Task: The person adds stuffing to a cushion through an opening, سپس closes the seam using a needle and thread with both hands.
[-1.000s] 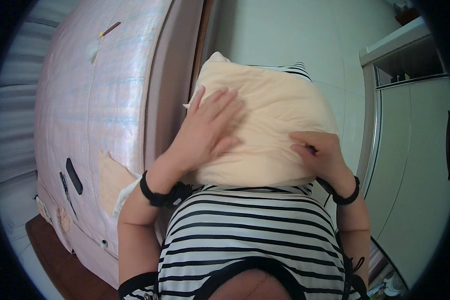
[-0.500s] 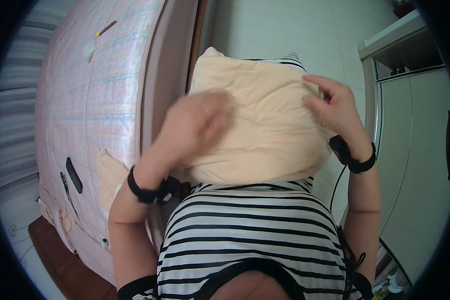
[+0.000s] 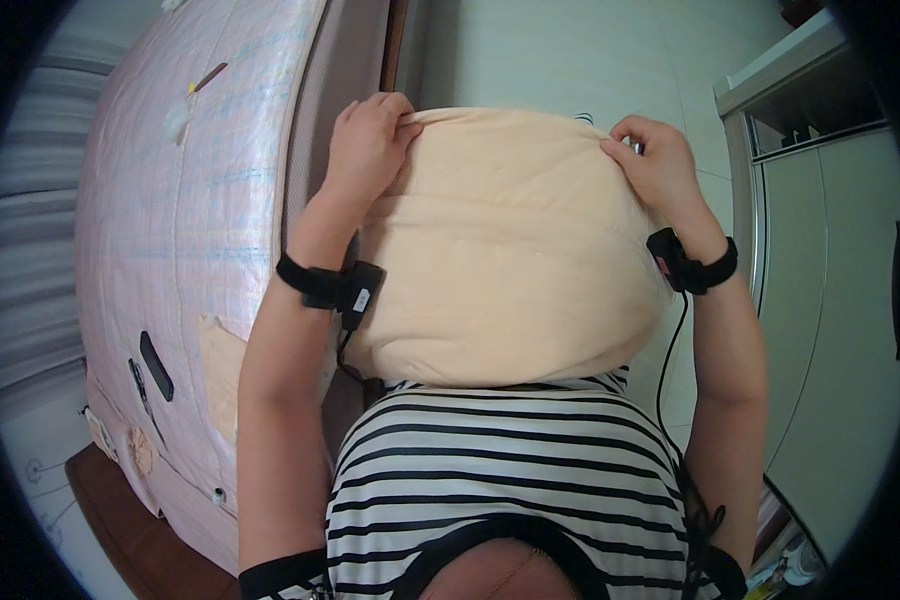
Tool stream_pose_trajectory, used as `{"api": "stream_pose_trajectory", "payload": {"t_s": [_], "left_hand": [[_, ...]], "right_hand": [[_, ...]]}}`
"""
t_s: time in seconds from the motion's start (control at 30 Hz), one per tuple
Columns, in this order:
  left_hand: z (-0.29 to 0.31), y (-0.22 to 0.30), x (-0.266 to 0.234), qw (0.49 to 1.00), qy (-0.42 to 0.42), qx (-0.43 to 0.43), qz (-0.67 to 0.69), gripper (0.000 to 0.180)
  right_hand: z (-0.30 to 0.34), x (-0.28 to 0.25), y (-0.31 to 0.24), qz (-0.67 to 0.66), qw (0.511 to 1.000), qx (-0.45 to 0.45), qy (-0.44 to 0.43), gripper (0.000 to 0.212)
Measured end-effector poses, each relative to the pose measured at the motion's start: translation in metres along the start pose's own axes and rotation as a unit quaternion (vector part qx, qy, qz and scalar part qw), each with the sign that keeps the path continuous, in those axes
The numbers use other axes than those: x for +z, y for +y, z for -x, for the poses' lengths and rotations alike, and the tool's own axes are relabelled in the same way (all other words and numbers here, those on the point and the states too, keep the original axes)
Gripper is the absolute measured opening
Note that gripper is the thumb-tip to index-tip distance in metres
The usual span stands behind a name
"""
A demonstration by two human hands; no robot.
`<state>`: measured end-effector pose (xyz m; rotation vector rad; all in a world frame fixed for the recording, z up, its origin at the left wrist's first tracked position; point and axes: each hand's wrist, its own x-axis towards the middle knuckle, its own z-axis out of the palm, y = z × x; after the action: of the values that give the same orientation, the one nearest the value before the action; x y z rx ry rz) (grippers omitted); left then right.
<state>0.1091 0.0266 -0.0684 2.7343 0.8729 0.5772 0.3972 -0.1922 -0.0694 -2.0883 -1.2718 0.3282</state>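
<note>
A soft cream cushion (image 3: 510, 260) lies across my lap, its cover wrinkled near the far edge and fairly smooth in the middle. At its far left corner, the fingers and thumb of my left hand (image 3: 372, 140) are closed on the fabric. My right hand (image 3: 655, 160) pinches the far right corner between thumb and fingers. The far edge is stretched nearly straight between both hands. Each wrist wears a black strap with a small black box, the left box (image 3: 360, 295) resting near the cushion's side.
Left of me is a bed with a pink plaid cover (image 3: 220, 190). On it are a black phone-like slab (image 3: 156, 366), scissors (image 3: 142, 385), a cream cloth piece (image 3: 222, 370), a small spool (image 3: 218, 495) and a brown stick (image 3: 208, 77). A pale cabinet (image 3: 820, 300) stands on the right.
My left hand has moved from over the cushion to its far left corner and gripped it. My right hand has shifted slightly forward to the far right corner. The far edge is now pulled straighter.
</note>
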Motion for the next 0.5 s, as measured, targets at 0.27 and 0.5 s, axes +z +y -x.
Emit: {"api": "stream_pose_trajectory", "payload": {"t_s": [0.27,0.5], "left_hand": [[0.030,0.058,-0.024,0.979,-0.086,0.164,0.088,0.039],[0.037,0.021,-0.009,0.992,-0.064,0.080,0.069,0.045]], "right_hand": [[0.044,-0.025,-0.047,-0.066,0.995,-0.048,-0.054,0.023],[0.055,-0.012,-0.018,-0.228,0.959,0.113,-0.127,0.023]]}}
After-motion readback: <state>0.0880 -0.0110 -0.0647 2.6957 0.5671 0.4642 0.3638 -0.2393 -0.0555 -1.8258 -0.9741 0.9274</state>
